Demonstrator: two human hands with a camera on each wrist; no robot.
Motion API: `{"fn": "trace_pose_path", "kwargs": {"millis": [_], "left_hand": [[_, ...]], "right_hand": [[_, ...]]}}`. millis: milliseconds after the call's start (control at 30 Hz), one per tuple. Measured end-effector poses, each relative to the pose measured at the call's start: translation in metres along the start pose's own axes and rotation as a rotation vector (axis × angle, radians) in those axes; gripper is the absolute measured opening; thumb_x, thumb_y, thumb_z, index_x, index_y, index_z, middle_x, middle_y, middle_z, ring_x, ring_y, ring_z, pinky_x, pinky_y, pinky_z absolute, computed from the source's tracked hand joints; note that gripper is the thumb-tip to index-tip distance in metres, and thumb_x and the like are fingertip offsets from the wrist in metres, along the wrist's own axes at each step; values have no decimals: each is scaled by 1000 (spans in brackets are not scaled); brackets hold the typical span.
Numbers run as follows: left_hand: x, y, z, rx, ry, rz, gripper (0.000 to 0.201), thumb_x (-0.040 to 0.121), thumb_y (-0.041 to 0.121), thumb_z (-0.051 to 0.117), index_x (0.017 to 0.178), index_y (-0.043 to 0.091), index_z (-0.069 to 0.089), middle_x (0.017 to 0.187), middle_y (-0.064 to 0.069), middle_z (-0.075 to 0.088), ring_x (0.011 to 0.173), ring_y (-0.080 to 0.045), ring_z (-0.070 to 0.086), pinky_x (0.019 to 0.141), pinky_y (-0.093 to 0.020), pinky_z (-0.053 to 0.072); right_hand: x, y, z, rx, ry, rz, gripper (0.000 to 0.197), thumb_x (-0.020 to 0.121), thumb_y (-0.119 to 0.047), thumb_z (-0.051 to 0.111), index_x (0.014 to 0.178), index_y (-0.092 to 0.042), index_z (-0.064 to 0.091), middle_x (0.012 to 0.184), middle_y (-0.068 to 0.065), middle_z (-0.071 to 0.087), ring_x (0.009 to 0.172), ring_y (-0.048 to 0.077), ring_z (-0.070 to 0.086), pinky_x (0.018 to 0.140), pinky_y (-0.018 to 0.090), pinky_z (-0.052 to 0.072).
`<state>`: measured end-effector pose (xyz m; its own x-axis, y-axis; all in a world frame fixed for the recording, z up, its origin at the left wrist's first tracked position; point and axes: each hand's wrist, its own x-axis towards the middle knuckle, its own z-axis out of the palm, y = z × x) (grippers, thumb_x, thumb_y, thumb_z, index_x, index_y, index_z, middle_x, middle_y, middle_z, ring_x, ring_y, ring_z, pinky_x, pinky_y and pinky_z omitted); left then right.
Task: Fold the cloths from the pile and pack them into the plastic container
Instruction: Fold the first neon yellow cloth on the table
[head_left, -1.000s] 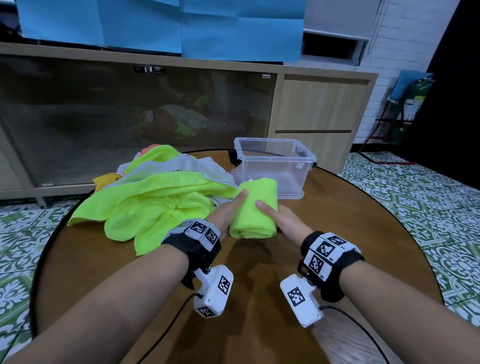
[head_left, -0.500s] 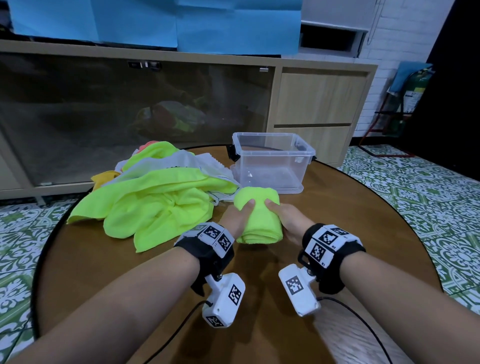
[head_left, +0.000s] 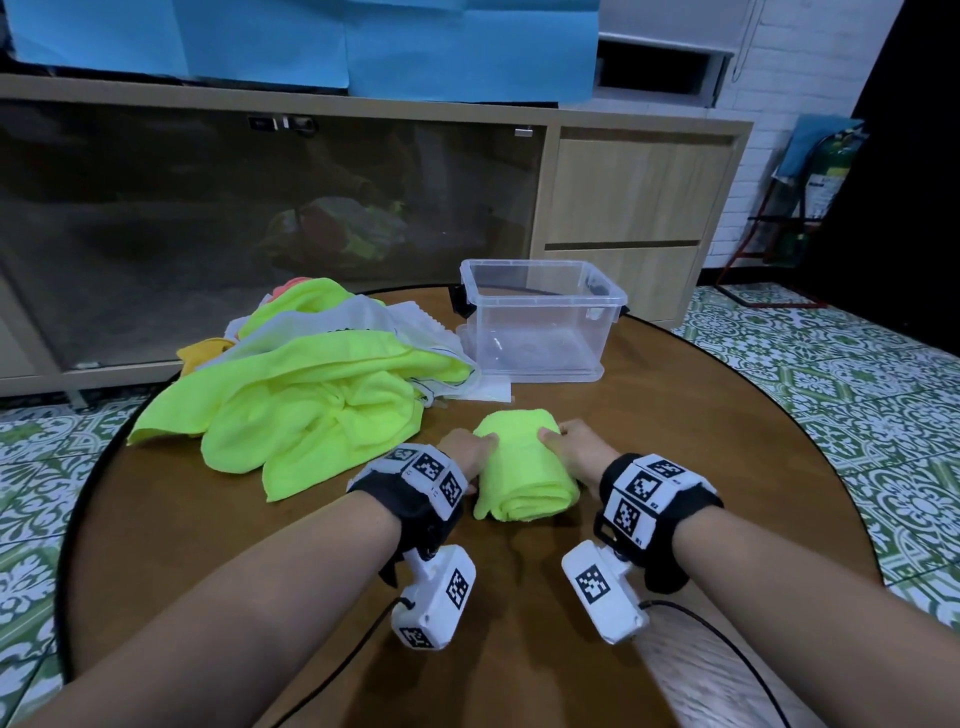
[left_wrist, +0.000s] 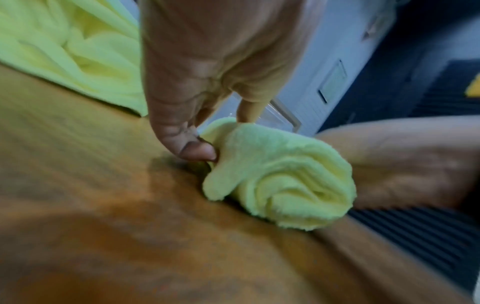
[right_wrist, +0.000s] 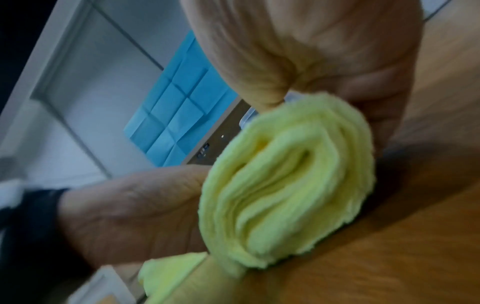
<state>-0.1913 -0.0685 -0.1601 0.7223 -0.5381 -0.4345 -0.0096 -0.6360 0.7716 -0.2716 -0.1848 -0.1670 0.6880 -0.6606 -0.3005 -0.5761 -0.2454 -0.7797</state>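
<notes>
Rolled green cloth lay on desk, near edge of desk w/ both hands flanking it. Left hand & right hand each curled fingers over far end of roll, thumbs at sides, prob. to stop layers springing open. Box stood empty beyond, pile to left; roll not yet packed.

Both forearms reach forward, wrists close together (each wearing a tagged band). The left hand and right hand grip the rolled cloth with curled fingers.
</notes>
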Motion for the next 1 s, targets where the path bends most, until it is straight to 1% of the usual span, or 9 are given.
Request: {"fn": "trace_pose_path", "kwargs": {"millis": [67, 133, 267, 400, 533, 667, 800, 933, 1000], "left_hand": [[2, -4, 3, 130, 73, 64, 60, 96, 36, 47, 141, 0, 30, 114, -16, 55, 118, -34, 52, 85, -33, 49], [-2, -4, 5, 252, 138, 162, 66, 94, 36, 51, 146, 9, 20, 140, -15, 41, 124, -31, 47, 95, -34, 43], [-10, 2, 9, 437, 146, 265, 58, 99, 31, 40, 148, 9, 17, 149, -16, 19, 129, -32, 41, 102, -34, 36], [-15, 2, 27, 440, 0, 225, 61, 103, 28, 26, 149, 1, -4, 156, -20, -2, 143, -34, 15, 115, -41, 20], [-12, -6, 32, 450, -55, 222, 64, 103, 30, 25, 148, 1, -11, 155, -20, -12, 145, -33, 3, 116, -41, 16], [-3, -6, 25, 518, -92, 210, 66, 103, 35, 23, 147, -2, -11, 155, -22, -12, 145, -32, -1, 118, -42, 9], [2, 0, 11, 554, -155, 180, 62, 103, 30, 22, 148, 0, -8, 156, -20, -7, 146, -31, 3, 118, -40, 11], [-3, -3, -19, 549, -92, 279, 43, 102, 13, 30, 140, -4, 34, 147, -22, 34, 136, -31, 33, 106, -28, 29], [4, -8, -38, 616, 19, 327, 40, 99, 11, 36, 137, 3, 43, 145, -16, 40, 131, -29, 40, 104, -30, 33]], "right_hand": [[-4, 0, 0, -247, -16, 29, 48, 97, -33, 45, 131, 1, 44, 125, 17, 54, 113, 32, 54, 91, 35, 45], [-11, -1, -5, -567, 66, -26, 49, 98, -36, 42, 135, -4, 39, 134, 15, 44, 123, 31, 45, 97, 37, 40], [-18, -2, -14, -677, 188, -270, 54, 100, -28, 38, 146, -6, 21, 149, 11, 27, 135, 28, 31, 107, 37, 30], [-22, 2, 1, -610, -106, -294, 56, 104, -26, 23, 150, -5, -1, 158, 10, -6, 146, 25, -1, 117, 34, 7], [-19, 5, 10, -670, -220, -218, 57, 104, -29, 19, 149, -3, -6, 157, 12, -14, 145, 28, -10, 117, 38, 4], [-9, 0, 8, -719, -249, -195, 59, 104, -32, 19, 149, -3, -6, 157, 12, -14, 145, 29, -10, 117, 39, 4], [-10, -3, 7, -773, -214, -209, 59, 104, -32, 19, 149, -3, -4, 157, 12, -11, 146, 29, -6, 118, 39, 6], [-32, -15, 4, -828, -71, -333, 57, 103, -35, 22, 151, -13, 0, 158, 7, -9, 146, 29, -2, 117, 43, 11], [-49, -25, 11, -843, -94, -387, 59, 101, -43, 25, 152, -24, 3, 158, 2, -10, 146, 30, -3, 115, 53, 12]]}}
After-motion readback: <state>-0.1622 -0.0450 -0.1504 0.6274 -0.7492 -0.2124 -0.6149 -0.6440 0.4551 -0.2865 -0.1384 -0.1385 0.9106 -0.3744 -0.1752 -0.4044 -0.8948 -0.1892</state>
